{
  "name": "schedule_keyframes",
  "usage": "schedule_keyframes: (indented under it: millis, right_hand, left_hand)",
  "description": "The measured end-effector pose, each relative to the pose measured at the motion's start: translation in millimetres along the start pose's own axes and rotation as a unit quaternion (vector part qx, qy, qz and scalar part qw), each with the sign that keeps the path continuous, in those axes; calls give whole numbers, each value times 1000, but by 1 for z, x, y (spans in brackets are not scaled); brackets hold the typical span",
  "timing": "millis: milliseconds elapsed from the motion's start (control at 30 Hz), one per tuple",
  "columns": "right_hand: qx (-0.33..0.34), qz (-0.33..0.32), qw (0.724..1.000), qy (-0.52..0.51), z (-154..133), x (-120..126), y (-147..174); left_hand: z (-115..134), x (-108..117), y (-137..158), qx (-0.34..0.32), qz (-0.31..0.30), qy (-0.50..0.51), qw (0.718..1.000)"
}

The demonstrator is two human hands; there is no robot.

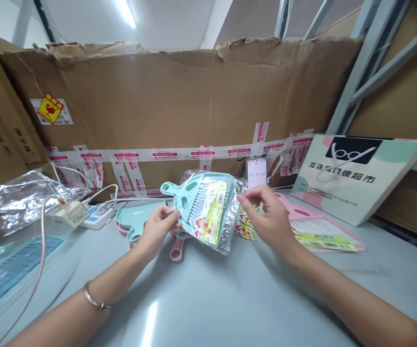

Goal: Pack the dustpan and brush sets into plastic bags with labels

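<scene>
far left of the teal plastic dustpan-and-brush set in a clear bag [208, 207]: a blue-and-teal ridged plastic item under film [17, 270], cut off by the frame, hard to name. nearer, still left of the set: a shallow teal plastic dustpan [147, 210], a pink rim showing under it, rest covered.

left hand [161, 224] at the set's left edge, by the handle: thumb on top, pinching it; the fingers beneath are hidden. a pink plastic handle with a hanging hole [178, 245] pokes out below the set, what it belongs to unseen.

set is up off the grey table [208, 303], between the 2 hands: right of the left fingers, left of the right. long axis goes handle at left to wide lip at right, sloping down a bit. left hand is nearer, touching it. bag mouth can't be made out, glare on film.

right hand [268, 217] at the lip end: thumb and index almost together by the loose film; can't tell if film is caught. right of the set: yellow floral printed cards [247, 229], then a pink plastic dustpan with white-bristled brush [331, 229], both partly behind that hand.
</scene>
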State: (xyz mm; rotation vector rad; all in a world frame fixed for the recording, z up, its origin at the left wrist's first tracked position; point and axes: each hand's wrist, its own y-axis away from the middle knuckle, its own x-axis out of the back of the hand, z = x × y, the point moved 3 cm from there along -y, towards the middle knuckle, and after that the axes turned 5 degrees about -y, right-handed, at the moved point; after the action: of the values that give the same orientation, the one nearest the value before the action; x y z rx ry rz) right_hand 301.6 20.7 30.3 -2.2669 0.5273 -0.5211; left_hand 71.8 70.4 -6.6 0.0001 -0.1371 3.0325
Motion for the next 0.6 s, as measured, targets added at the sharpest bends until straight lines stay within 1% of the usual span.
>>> schedule_keyframes:
  millis: [33,67,100,133,167,200,233,333,367,400,433,467,500,567,600]
  right_hand:
    - [-67,-34,996,-43,4,-2,7]
    - [-143,-64,983,-98,9,-5,14]
    - [-214,-80,961,-154,14,-10,19]
    - [-271,-82,937,-205,19,-16,23]
    - [-311,-77,915,-246,23,-21,26]
    - [-336,-73,898,-274,26,-26,28]
    - [-348,-68,888,-293,28,-30,29]
    - [-369,-45,865,-336,34,-36,31]
    - [-373,-33,860,-348,36,-36,31]
    - [-374,-18,855,-358,39,-33,31]
    - [-373,-1,852,-368,42,-30,29]
    - [-368,18,849,-378,46,-25,28]
    - [-363,39,847,-387,49,-20,26]
    - [-354,76,843,-397,57,-11,21]
    - [-353,89,842,-398,60,-7,20]
  left_hand:
    - [1,0,0,-10,9,3,1000]
    - [2,-1,1,-20,18,3,1000]
    - [3,-2,3,-29,28,0,999]
    - [3,-3,5,-35,36,-5,999]
    - [4,-5,8,-41,45,-11,998]
    - [4,-7,11,-48,51,-16,997]
    - [5,-10,14,-56,53,-19,997]
    - [14,-18,17,-95,45,-25,994]
    - [20,-16,15,-115,50,-36,991]
    - [30,-10,11,-142,70,-60,986]
    - [42,3,5,-171,104,-89,976]
    - [56,22,-1,-207,156,-127,957]
    - [71,47,-7,-244,229,-174,926]
    - [94,109,-19,-261,326,-198,887]
    - [102,143,-21,-253,417,-244,838]
